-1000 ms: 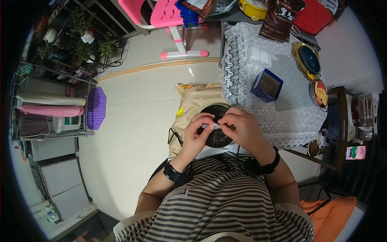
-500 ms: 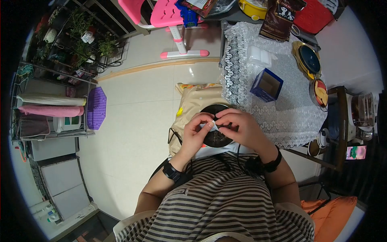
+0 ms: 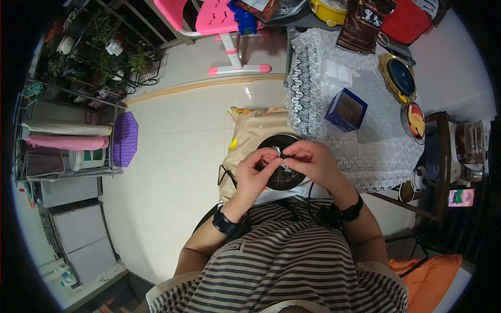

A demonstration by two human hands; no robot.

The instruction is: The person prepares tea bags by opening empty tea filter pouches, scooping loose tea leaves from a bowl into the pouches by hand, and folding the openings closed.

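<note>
Over a round dark bowl (image 3: 266, 140) on my lap, both hands meet around a small, thin white piece (image 3: 285, 167) that looks like paper or a little bag. My left hand (image 3: 257, 169) pinches it from the left, thumb against fingers. From the right, my right hand (image 3: 314, 166) pinches it as well. Parts of the white piece are covered by the fingers. Dark loose bits (image 3: 284, 181) lie in the bowl beneath. A beige cloth (image 3: 248, 135) with yellow patches is spread under and beyond the bowl.
To the right, a lace-covered table (image 3: 365, 156) holds an open blue box (image 3: 346, 110), a clear plastic tray (image 3: 336, 73), a brown printed bag (image 3: 364, 26), a dark blue dish (image 3: 401, 74) and a bowl of cut fruit (image 3: 414, 120). A pink chair (image 3: 216, 18) stands ahead; a rack (image 3: 68, 130) stands left.
The white piece looks narrower and more crumpled, with an end now showing below the fingertips. My fingers have shifted slightly to the right; the bowl's contents show more.
</note>
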